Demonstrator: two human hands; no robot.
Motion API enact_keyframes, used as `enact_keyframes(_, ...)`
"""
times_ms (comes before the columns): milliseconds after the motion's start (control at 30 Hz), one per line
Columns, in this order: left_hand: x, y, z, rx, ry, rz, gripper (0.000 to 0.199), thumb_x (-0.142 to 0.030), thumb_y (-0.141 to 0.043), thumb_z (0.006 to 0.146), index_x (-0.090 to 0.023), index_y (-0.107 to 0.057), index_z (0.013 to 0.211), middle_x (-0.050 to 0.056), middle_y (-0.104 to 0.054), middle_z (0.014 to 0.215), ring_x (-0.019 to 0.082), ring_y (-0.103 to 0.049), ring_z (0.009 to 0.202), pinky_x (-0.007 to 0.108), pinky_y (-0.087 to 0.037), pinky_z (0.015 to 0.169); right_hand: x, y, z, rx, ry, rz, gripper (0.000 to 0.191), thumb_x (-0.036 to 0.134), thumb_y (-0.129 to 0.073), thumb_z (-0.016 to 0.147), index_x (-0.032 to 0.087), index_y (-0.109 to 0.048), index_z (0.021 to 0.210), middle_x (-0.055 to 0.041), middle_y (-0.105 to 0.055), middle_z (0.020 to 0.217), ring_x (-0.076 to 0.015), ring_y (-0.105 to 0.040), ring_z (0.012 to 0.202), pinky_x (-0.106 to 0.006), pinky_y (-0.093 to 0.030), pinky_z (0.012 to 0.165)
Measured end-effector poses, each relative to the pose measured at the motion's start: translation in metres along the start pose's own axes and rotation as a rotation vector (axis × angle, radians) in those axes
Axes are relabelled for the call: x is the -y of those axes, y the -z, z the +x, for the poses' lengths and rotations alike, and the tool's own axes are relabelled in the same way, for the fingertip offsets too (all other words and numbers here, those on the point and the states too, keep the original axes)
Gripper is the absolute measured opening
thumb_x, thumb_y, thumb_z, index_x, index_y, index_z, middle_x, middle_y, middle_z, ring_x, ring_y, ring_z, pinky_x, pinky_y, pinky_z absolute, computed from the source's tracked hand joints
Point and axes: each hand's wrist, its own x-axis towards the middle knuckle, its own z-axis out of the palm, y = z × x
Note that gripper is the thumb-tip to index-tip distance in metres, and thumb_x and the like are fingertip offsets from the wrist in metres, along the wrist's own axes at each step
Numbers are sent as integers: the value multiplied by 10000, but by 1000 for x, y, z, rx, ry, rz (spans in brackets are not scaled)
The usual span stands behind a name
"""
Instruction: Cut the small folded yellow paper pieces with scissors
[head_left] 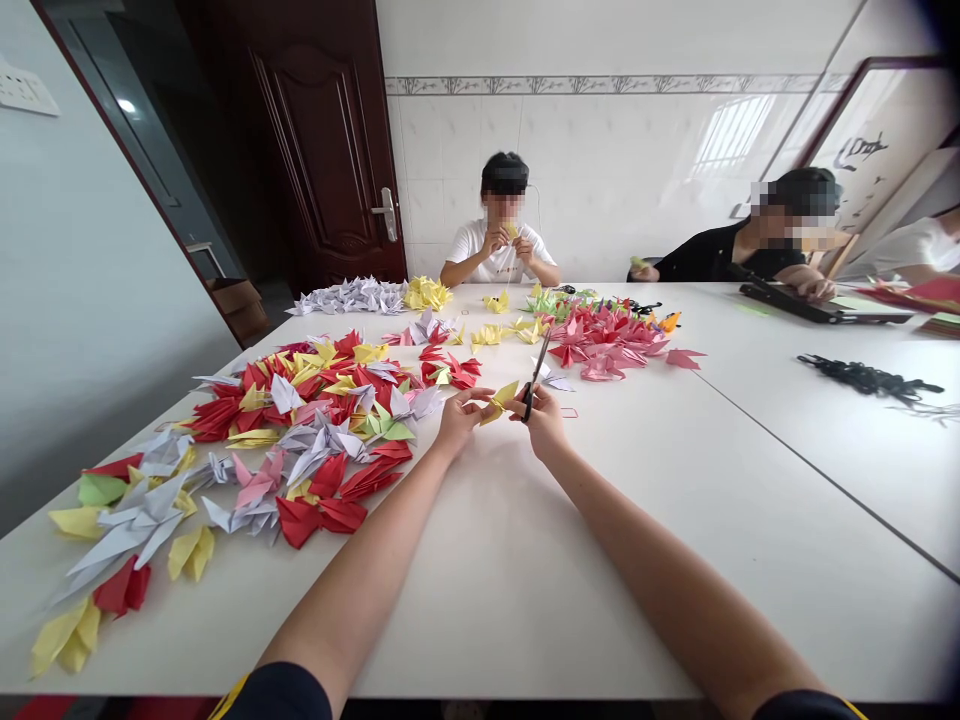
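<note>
Left hand [457, 420] raised above the white table [480, 600], thumb and fingertips pinched on the lower left end of a small piece of yellow folded paper [498, 401]. Right hand [543, 420] closed around black scissors [535, 375], fingers curled at the handles, not spread. Yellow paper off the table, in the gap between the two hands, its long axis slanting from lower left to upper right, its upper right end pointing toward the scissors and just beside them. Contact between right hand and paper: impossible to tell at this size. Left hand slightly lower and to the left of the paper; right hand to its right, about equally near. Scissors almost upright in the view, long axis leaning slightly right, tips pointing away from the body toward the far side of the table, blades nearly closed, not across the paper.

To the left, a wide spread of folded paper cranes [300, 430] in red, yellow, white and pink. Beyond the scissors, a heap of red and pink paper cranes [607, 345]. At the far end, a person in a white shirt [501, 252], both hands raised around a bit of yellow paper.
</note>
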Motion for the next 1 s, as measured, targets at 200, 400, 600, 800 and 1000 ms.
enact_keyframes(200,0,1,-1,45,43,32,438,-319,-817,657,-222,-733,1075,28,-632,930,67,-529,621,214,-424,603,3,6,2,128,-141,-80,378,432,-812,624,225,-540,786,-9,-677,765,-182,-672,691,-296,-529,606)
enact_keyframes(400,10,5,6,-181,145,-166,363,-297,-824,641,-164,-748,970,49,-669,869,123,-601,731,255,-466,689,1,20,10,115,-158,-305,425,562,-759,662,218,-564,819,-47,-715,843,-177,-666,625,-247,-427,493)
enact_keyframes(600,12,17,14,-411,184,-566,148,-84,-752,669,-146,-697,791,19,-684,814,59,-586,678,188,-448,661,-4,38,18,91,89,-729,351,518,-773,621,211,-627,709,-18,-668,695,-181,-572,641,-269,-365,556)
enact_keyframes(800,7,21,13,-481,181,-753,289,59,-633,679,-169,-655,857,-2,-682,816,48,-626,695,169,-487,701,-2,44,18,185,80,-837,334,521,-772,604,220,-664,700,-6,-622,642,-178,-526,631,-274,-352,566)
enact_keyframes(1000,5,19,13,-517,197,-749,304,66,-605,680,-171,-652,864,10,-691,824,63,-644,723,176,-496,706,-13,44,19,277,107,-839,357,540,-759,602,231,-698,770,3,-636,671,-169,-524,616,-268,-373,555)
